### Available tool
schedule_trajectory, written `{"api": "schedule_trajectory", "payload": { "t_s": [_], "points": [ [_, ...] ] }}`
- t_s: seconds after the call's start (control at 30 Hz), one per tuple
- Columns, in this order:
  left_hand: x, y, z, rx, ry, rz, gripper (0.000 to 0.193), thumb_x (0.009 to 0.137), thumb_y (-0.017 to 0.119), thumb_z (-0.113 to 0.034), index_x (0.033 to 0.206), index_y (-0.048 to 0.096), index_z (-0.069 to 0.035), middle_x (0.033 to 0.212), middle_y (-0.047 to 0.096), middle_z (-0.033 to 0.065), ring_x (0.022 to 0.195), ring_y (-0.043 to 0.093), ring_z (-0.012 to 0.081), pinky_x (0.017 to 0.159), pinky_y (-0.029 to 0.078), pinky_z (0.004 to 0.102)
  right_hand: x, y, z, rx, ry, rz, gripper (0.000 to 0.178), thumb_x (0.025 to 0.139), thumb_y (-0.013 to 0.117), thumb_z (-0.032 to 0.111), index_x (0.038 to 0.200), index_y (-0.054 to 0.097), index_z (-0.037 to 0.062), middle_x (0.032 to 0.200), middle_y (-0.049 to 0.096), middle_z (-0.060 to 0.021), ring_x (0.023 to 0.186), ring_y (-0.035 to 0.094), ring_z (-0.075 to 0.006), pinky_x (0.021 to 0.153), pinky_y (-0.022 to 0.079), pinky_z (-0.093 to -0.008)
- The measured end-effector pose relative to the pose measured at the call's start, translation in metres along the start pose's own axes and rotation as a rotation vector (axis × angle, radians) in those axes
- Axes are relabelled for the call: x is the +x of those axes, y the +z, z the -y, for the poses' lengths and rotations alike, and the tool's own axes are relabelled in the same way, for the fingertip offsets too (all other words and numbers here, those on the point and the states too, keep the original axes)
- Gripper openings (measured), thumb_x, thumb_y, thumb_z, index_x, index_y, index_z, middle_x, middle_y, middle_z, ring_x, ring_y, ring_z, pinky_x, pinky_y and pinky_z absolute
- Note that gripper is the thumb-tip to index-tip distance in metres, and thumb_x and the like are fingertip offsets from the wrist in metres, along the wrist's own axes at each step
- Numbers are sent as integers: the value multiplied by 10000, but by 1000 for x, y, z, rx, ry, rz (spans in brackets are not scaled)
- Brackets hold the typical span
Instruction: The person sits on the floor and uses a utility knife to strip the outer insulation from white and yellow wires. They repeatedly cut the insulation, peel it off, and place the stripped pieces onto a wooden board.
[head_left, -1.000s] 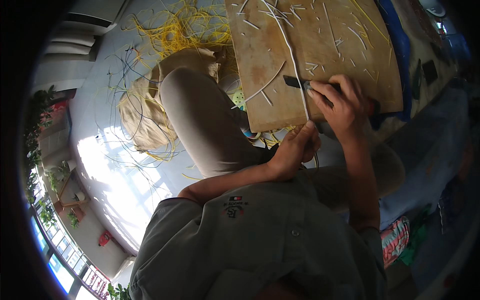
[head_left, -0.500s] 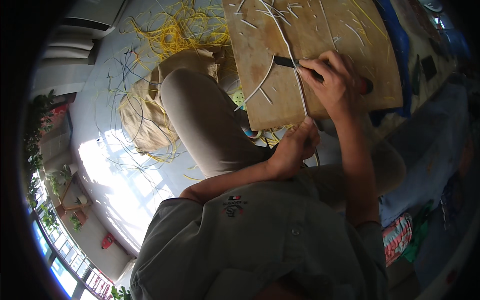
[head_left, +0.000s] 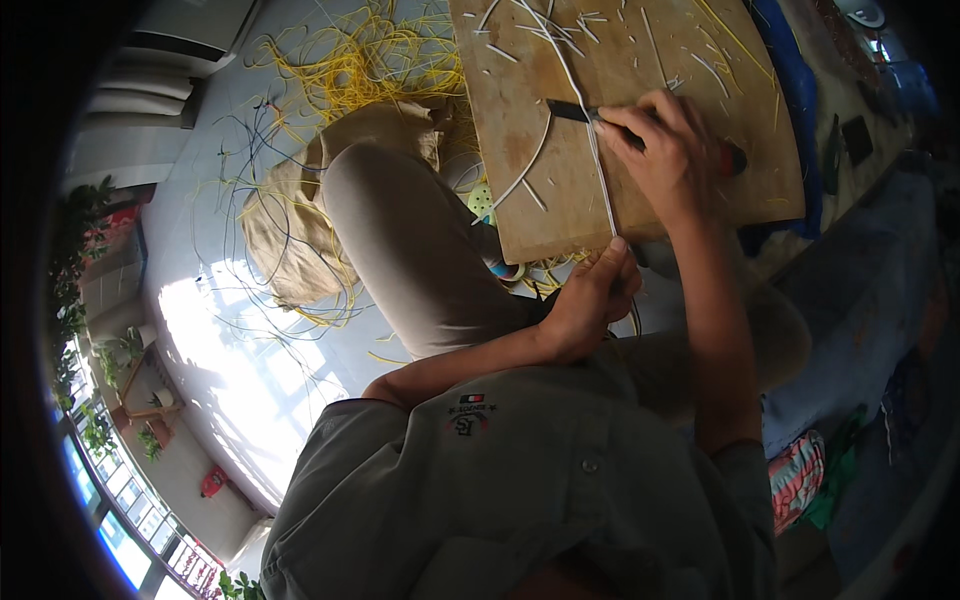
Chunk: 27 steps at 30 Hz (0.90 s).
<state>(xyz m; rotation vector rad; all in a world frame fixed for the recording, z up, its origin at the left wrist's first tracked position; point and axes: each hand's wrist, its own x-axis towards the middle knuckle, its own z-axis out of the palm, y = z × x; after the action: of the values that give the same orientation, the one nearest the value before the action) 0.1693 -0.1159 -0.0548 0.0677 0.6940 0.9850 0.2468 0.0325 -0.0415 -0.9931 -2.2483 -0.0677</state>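
A white cable (head_left: pixel 567 62) runs lengthwise over a worn wooden board (head_left: pixel 540 215) toward me. At the board's near edge my left hand (head_left: pixel 597 295) pinches the cable between thumb and fingers. My right hand (head_left: pixel 668 150) grips a knife (head_left: pixel 570 110) with a dark, flat blade and a handle end showing red and black. That blade lies across the cable, its tip pointing left. Left of the cable curves a strip of white sheathing (head_left: pixel 534 165), with short white offcuts around it.
Tangled yellow wires (head_left: pixel 350 65) lie on the floor left of the board. Beside my knee sits a brown sack (head_left: pixel 290 230) with thin dark wires over it. Blue material (head_left: pixel 800 120) edges the board's right side. Potted plants (head_left: pixel 125 350) stand far left.
The view has shifted slightly. Both hands keep their grips, and the knife stays across the cable at nearly the same spot, with its blade tilted slightly differently.
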Motion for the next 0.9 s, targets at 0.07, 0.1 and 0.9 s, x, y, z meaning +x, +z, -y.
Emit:
{"api": "schedule_trajectory", "payload": {
  "t_s": [0.07,0.1,0.9],
  "points": [
    [2,1,-1,-13,-4,4,344,947,357,-382,717,374,-126,628,366,-11,461,258,71,435,223,215,7,6,-4,37,5,1,121,667,709,242,758,652,188,710,477,11,697,508,-208,625,433,-339],
    [2,1,-2,-7,-6,-7,343,948,355,-381,718,375,-127,629,369,-9,461,259,71,435,225,216,7,6,-4,22,6,-8,119,663,712,247,746,652,187,706,476,10,698,510,-212,627,433,-345],
    [3,1,2,-23,22,-52,332,947,356,-375,725,371,-129,593,359,-11,427,238,74,393,211,221,10,10,-6,-44,23,-22,123,692,688,292,758,654,194,742,508,0,748,521,-216,648,438,-357]
  ]
}}
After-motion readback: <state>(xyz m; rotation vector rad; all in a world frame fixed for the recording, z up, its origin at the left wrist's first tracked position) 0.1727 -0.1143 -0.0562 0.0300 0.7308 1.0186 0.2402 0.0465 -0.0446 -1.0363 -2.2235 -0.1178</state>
